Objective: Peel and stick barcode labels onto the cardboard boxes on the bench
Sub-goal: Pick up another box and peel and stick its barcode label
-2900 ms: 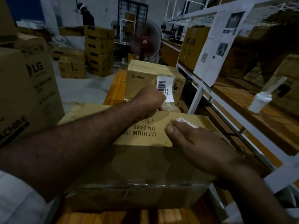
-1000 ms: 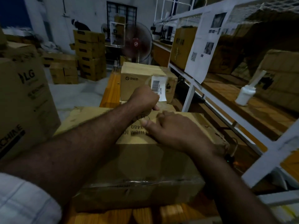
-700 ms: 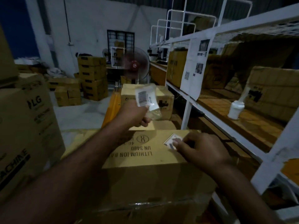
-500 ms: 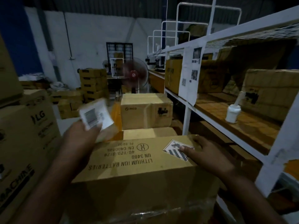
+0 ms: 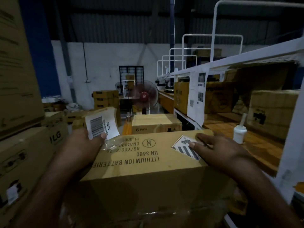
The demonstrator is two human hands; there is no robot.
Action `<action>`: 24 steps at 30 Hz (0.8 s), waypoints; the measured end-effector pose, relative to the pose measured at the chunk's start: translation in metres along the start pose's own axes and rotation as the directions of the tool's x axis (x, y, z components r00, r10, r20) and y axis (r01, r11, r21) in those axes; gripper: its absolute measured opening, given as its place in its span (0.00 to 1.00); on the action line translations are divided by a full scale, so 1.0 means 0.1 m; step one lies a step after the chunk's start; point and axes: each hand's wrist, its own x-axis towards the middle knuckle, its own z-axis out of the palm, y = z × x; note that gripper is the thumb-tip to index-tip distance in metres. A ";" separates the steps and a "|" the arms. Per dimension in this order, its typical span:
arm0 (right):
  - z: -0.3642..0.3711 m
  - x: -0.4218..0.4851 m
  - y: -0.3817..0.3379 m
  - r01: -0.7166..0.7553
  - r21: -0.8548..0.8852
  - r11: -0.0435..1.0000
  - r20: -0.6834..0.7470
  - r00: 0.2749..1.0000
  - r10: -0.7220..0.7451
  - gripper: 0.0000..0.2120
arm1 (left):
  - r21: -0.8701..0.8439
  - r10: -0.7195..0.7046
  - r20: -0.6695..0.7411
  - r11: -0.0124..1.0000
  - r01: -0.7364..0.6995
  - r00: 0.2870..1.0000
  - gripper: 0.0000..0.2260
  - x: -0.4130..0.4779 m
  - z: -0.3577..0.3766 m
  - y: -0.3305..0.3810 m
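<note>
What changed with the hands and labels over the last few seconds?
The left hand, holding the labels throughout, pulled them back from the far edge of the box, up and to the left. The right hand slid from beside the left hand rightward onto the striped sticker, fingers flat. The box, Pico box and bottle stayed put.

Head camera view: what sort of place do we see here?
Probably a warehouse or packing area: stacked cardboard boxes at the back, white metal shelving holding more cartons, and a lithium battery box under the right hand, while the left hand holds barcode labels.
</note>
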 end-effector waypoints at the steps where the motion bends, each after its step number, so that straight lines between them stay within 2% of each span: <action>1: -0.07 -0.01 -0.03 0.023 0.010 1.000 -0.018 1.000 -0.023 0.28 | 0.023 0.035 -0.007 0.999 -0.034 0.999 0.09 0.01 -0.05 0.08; 7: -0.25 -0.02 -0.06 0.155 0.082 0.984 -0.168 0.976 -0.140 0.28 | 0.006 0.186 -0.065 0.982 -0.186 0.980 0.09 0.12 -0.26 0.40; 11: -0.24 0.03 -0.04 0.212 0.091 0.973 -0.321 0.931 -0.173 0.28 | -0.025 0.257 -0.162 0.964 -0.264 0.953 0.05 0.25 -0.30 0.45; 15: -0.07 0.25 0.01 0.261 0.094 0.961 -0.530 0.830 -0.173 0.27 | 0.001 0.389 -0.314 0.912 -0.409 0.866 0.09 0.33 -0.07 0.40; 17: 0.13 0.41 0.07 0.272 0.128 0.954 -0.596 0.790 -0.145 0.28 | -0.022 0.411 -0.398 0.889 -0.457 0.820 0.10 0.37 0.14 0.28; 19: 0.45 0.59 0.17 0.243 0.146 0.959 -0.569 0.813 -0.119 0.29 | -0.023 0.424 -0.414 0.879 -0.475 0.805 0.09 0.45 0.36 0.07; 22: 1.00 0.80 0.40 0.100 0.056 0.993 -0.347 0.935 -0.075 0.32 | -0.075 0.377 -0.267 0.909 -0.409 0.887 0.04 0.55 0.69 -0.35; 24: 1.28 0.80 0.49 0.059 0.053 0.997 -0.223 0.974 -0.046 0.35 | -0.062 0.288 -0.195 0.950 -0.305 0.937 0.04 0.59 0.89 -0.65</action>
